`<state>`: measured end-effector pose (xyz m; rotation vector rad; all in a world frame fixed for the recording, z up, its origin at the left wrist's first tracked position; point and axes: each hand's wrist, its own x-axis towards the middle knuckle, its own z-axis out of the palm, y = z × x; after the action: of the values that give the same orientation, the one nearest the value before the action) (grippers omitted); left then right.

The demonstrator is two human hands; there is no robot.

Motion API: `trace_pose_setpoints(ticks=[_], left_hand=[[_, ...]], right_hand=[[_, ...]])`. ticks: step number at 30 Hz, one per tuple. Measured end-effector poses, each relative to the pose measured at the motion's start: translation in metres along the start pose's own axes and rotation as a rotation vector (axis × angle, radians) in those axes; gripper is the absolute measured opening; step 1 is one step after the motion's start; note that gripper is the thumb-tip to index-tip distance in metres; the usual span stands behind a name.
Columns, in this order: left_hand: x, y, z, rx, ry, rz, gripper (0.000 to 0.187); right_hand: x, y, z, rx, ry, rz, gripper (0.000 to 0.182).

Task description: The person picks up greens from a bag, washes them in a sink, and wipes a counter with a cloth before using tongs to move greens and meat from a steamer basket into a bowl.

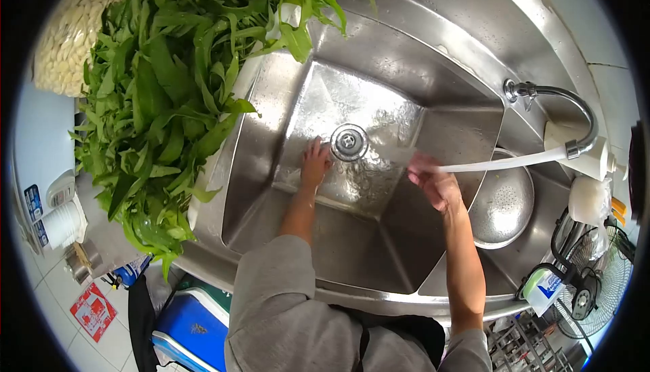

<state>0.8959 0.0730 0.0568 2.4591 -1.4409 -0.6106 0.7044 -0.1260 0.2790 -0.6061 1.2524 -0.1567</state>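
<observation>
My left hand (pixel 315 163) lies on the bottom of a steel sink basin (pixel 318 233), its fingers stretched out just left of the round drain (pixel 349 143). To the right, my right hand (pixel 433 181) is raised inside the basin where a white band of running water or tube (pixel 504 164) ends. Which of the two it is, I cannot make out. The band comes from the curved chrome tap (pixel 589 111). The fingers of this hand are smeared by motion and look bent. Wet streaks shine on the basin floor between my hands.
A big heap of leafy greens (pixel 169 74) lies along the left of the sink, by a bag of pale pieces (pixel 74 40). A perforated steel bowl (pixel 501 199) sits in the right basin. Lower right are a fan (pixel 589 284) and a white tub (pixel 542 289); lower left, a blue box (pixel 193 328).
</observation>
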Motion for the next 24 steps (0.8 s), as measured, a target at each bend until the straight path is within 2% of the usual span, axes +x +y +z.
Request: trace_pose_setpoints(ticks=[2,3,4,6,7,8,9,10,11,12,14,16,18,19,20,21,22,24], left_hand=[[-0.030,0.004,0.017,0.065,-0.023,0.070,0.047],[-0.042,0.009,0.027,-0.055,-0.359,0.218,0.046],[-0.048,0.008,0.034,-0.170,-0.689,0.361,0.044],[-0.056,0.017,0.018,-0.066,-0.746,0.334,0.043],[-0.055,0.018,0.007,0.037,-0.788,0.328,0.042],[-0.048,0.001,0.011,0.027,-0.482,0.101,0.040],[-0.048,-0.019,0.014,0.016,-0.174,-0.117,0.039],[-0.054,-0.036,0.006,0.198,0.022,-0.248,0.040],[-0.062,-0.048,0.000,0.376,0.217,-0.381,0.040],[-0.067,-0.052,-0.008,0.378,0.217,-0.383,0.040],[-0.077,-0.057,-0.022,0.440,-0.895,-0.158,0.045],[-0.077,-0.068,0.041,-0.121,-1.108,-0.355,0.062],[-0.057,-0.032,0.052,-0.600,-1.146,-0.360,0.065],[-0.040,0.025,0.006,-0.870,-1.034,-0.604,0.067],[-0.022,0.052,-0.008,-1.111,-0.997,-0.556,0.064],[0.003,0.073,0.002,-1.332,-0.961,-0.499,0.061],[0.023,0.110,-0.032,-1.541,-0.859,-0.494,0.054],[0.054,0.161,-0.089,-1.809,-0.618,-0.494,0.050]], right_hand=[[0.015,0.018,-0.010,0.390,0.025,-0.120,0.018],[0.023,0.026,-0.011,0.546,0.047,-0.157,0.020],[0.031,0.034,-0.010,0.547,0.044,-0.151,0.020],[0.035,0.056,-0.006,0.521,-0.163,-0.171,0.022],[0.038,0.070,0.008,0.510,-0.007,-0.158,0.022],[0.049,0.095,0.015,0.415,-0.107,-0.142,0.023],[0.039,0.101,0.044,0.119,-0.072,0.038,0.029],[0.035,0.114,0.062,-0.107,-0.344,0.116,0.036],[0.022,0.108,0.087,-0.149,-0.551,0.286,0.037],[0.015,0.116,0.098,-0.336,-0.521,0.261,0.035],[0.014,0.119,0.102,-0.327,-0.268,0.152,0.029],[0.037,0.120,0.062,0.200,-0.077,0.114,0.021],[0.046,0.094,0.028,0.499,-0.017,-0.046,0.019],[0.049,0.078,0.019,0.596,-0.020,-0.072,0.019],[0.050,0.062,0.012,0.693,-0.027,-0.098,0.019],[0.053,0.054,0.002,0.712,-0.123,-0.122,0.020],[0.056,0.047,-0.004,0.728,-0.220,-0.148,0.020],[0.057,0.036,-0.007,0.683,-0.217,-0.165,0.027]])
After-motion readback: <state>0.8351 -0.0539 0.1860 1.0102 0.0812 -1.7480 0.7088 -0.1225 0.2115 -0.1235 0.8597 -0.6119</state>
